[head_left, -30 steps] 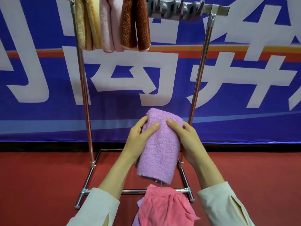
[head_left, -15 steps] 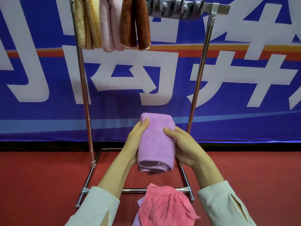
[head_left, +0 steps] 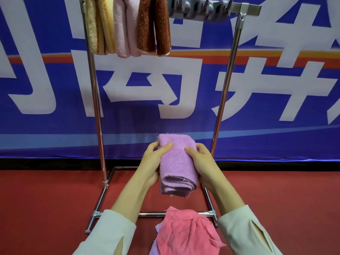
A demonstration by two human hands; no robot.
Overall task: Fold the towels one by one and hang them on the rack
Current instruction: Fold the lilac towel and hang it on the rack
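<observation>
Nearest the camera, at the bottom edge, a crumpled pink towel (head_left: 185, 234) lies in a loose heap on the red floor (head_left: 46, 199), with a bit of lilac cloth (head_left: 153, 249) peeking out from under its left side; it overlaps the front base bar of the rack (head_left: 99, 115). Two cream sleeves (head_left: 108, 234) come in from either side of it. Above the heap, both hands hold a folded lilac towel (head_left: 176, 162) in the air between them: the left hand (head_left: 152, 162) is closed around its left side with the thumb laid across the top face, and the right hand (head_left: 202, 166) clasps its right side the same way, thumb on top. The stacked folded edges of the towel face the camera, and its far end points toward the rack. The towel sits low, in front of the rack's two chrome uprights. Farther up, on the top rail, three folded towels hang side by side at the left end: a tan towel (head_left: 99, 24), a pale pink towel (head_left: 125, 26) and a brown towel (head_left: 153, 24). To their right a grey hook strip (head_left: 200, 9) runs along the rail. Behind everything hangs a blue banner (head_left: 276, 89) with large white characters
</observation>
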